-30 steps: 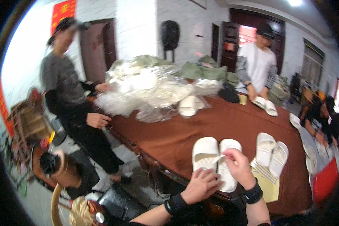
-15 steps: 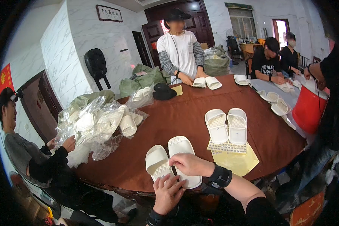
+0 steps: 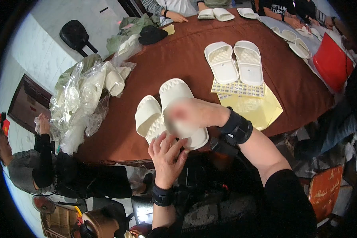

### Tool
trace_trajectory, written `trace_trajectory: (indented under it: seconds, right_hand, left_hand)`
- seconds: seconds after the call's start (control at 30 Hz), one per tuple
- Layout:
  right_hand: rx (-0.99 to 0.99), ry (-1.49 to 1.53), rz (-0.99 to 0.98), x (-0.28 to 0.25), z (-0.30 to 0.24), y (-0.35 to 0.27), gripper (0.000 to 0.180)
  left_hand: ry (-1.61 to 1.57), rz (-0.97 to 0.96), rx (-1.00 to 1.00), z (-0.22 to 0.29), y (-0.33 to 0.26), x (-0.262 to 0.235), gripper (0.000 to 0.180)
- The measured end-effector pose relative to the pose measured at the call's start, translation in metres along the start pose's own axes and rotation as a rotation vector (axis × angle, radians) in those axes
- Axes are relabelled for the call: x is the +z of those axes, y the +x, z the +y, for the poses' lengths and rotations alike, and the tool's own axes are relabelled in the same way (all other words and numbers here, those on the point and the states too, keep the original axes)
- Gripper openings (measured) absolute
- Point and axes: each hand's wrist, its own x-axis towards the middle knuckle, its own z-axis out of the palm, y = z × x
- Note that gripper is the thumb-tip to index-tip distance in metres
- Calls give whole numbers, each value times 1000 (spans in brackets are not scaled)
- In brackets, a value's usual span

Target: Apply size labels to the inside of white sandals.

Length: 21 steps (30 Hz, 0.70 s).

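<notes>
Two white open-toe slippers lie side by side at the near edge of the table. My left hand [image 3: 166, 158] rests its outstretched fingertips on the near end of the left slipper [image 3: 144, 115]. Over the middle of the right slipper [image 3: 175, 89] is my right hand [image 3: 194, 117], covering part of its strap and insole. A blur smears that hand's fingers, so any thing in them cannot be made out. Each wrist wears a black band. Farther right, another pair of white slippers [image 3: 250, 70] stands on a sheet of small printed stickers [image 3: 238, 90] and yellow backing paper [image 3: 261, 107].
A brown cloth [image 3: 146, 71] covers the table. At left, clear plastic bags of slippers [image 3: 81, 99] lie beside a person. A black cap [image 3: 152, 35] sits at the far side. Across the table, another person's hand [image 3: 176, 17] is near more slippers. A red bucket [image 3: 333, 63] stands at right.
The view has tipped downward, so the table sits higher in it. My right hand has shifted over the right slipper's strap and blurred. My left hand stays at the slippers' near end.
</notes>
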Motion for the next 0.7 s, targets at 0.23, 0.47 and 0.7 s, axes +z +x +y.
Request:
trace_trajectory:
  seconds: [0.23,0.47,0.7]
  right_hand:
    - [109,-4,-67,2,-9,-4,20]
    - [166,3,-36,2,-12,-3,26]
    - [230,28,-81,2,-13,1,27]
  left_hand:
    - [17,4,16,2,-5,-4,32]
    - [26,1,-2,6,-3,-3,35]
    - [54,16,6,7,-1,-2,41]
